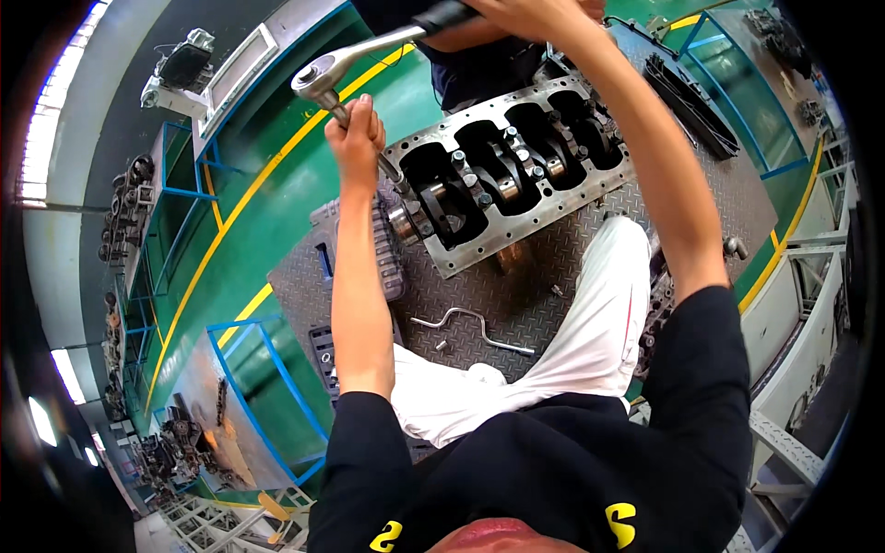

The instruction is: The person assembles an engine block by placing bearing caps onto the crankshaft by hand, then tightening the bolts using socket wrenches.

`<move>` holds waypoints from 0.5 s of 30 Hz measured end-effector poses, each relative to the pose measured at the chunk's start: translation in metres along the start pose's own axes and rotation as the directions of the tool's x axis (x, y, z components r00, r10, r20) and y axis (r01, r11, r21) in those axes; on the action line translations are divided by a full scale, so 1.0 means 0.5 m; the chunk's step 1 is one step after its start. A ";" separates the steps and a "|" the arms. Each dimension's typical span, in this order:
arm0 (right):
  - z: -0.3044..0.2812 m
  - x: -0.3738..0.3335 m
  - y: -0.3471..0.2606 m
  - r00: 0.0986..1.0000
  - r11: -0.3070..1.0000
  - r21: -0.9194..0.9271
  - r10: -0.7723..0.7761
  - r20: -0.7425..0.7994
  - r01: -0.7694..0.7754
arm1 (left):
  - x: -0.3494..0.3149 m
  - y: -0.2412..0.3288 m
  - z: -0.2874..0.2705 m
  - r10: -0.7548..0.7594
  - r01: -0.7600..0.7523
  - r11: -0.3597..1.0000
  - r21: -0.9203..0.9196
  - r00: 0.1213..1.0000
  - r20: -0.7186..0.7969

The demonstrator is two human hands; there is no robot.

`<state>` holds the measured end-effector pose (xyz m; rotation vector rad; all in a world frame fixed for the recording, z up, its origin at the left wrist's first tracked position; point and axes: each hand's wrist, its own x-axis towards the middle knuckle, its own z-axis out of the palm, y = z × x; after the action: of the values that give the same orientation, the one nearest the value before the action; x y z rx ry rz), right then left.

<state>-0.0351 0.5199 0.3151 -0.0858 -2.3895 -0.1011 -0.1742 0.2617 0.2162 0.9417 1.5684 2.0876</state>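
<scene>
The person's left hand (355,138) was clenched around the extension shaft under the head of a long chrome ratchet wrench (355,60), and the right hand (525,14) grasped its black handle. The wrench stood over the left end of a grey cast-iron engine block (516,170) near the far edge of the checker-plate worktop (479,295). The crankshaft lay inside with its bearing caps seated, so tightening seemed mid-way. A grey socket case (387,244) beside the block held sockets.

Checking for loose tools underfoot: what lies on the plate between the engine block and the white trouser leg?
In the head view, a bent speed handle lies on the tread plate between the engine block and the trouser leg, with a few small loose bits beside it.
</scene>
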 end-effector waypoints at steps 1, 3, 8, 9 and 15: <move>-0.035 -0.073 -0.054 0.979 0.979 0.042 0.200 -0.032 -0.198 | -0.003 0.003 -0.024 -0.024 0.025 1.000 -0.020 1.000 0.003; -0.105 -0.250 -0.125 0.973 0.992 0.061 0.124 -0.194 -0.114 | 0.005 -0.013 0.000 -0.061 0.061 0.998 -0.016 0.998 0.026; -0.158 -0.253 -0.331 0.807 0.842 0.278 -0.269 -0.526 0.463 | 0.011 -0.083 0.059 0.079 -0.103 0.916 0.387 0.994 0.077; -0.132 -0.190 -0.355 0.691 0.728 0.302 -0.315 -0.651 0.616 | 0.008 -0.094 0.066 0.112 -0.130 0.894 0.429 0.991 0.068; -0.070 0.229 -0.529 0.777 0.756 0.180 -0.616 -0.129 0.629 | -0.035 -0.112 0.054 0.051 -0.077 0.869 0.488 0.996 0.066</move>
<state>-0.1191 0.2570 0.4061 0.8194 -2.2521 -0.1542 -0.1486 0.2872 0.1626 1.2131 2.1185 1.7083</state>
